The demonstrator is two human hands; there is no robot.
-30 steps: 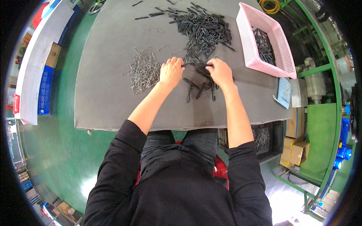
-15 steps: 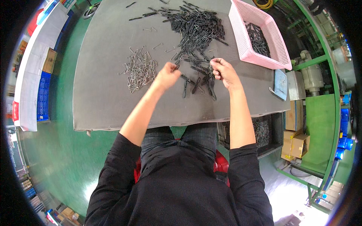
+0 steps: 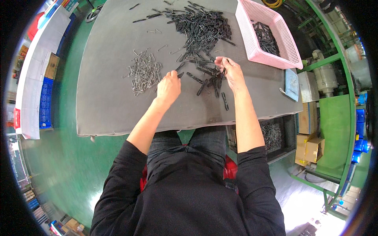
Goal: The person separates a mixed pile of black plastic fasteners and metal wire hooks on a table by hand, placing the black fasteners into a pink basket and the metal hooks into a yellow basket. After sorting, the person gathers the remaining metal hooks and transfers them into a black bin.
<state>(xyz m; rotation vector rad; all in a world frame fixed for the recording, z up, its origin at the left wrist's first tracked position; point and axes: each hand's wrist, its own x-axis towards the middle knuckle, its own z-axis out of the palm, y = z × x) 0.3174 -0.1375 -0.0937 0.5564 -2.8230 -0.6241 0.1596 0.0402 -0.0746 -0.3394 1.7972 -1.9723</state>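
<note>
Grey matting is covering the worktable (image 3: 106,106), and a seated person in a black top is leaning over it from the near edge, green floor showing all round. Their left hand (image 3: 168,87) is curling in, fingertips pinched narrow on a small dark clip (image 3: 180,74) at the lower fringe of the work, just right of a loose heap of silver wire springs (image 3: 143,71); that heap is sitting within easy reach of this hand, which looks like the reason it is lying on that side. Their right hand (image 3: 232,72) is hovering with the fingers partly spread and tips down among a scatter of black clip pieces (image 3: 208,80); whether it is actually gripping one I cannot tell, since the fingers are hiding the contact. A single black piece (image 3: 225,101) is lying apart, nearer the person, below the right wrist.

Further out, the main pile of black clip pieces (image 3: 202,27) is spreading across the far middle of the table, trailing down toward both hands, so parts are being drawn from its near edge. To the right, a pink mesh basket (image 3: 289,59) is resting on the table corner, holding more dark pieces. A light blue item (image 3: 292,84) is lying at the right edge. Cardboard boxes (image 3: 311,151) and a dark crate of metal parts (image 3: 271,135) are standing below the table. Nothing is blocking the hands' way.
</note>
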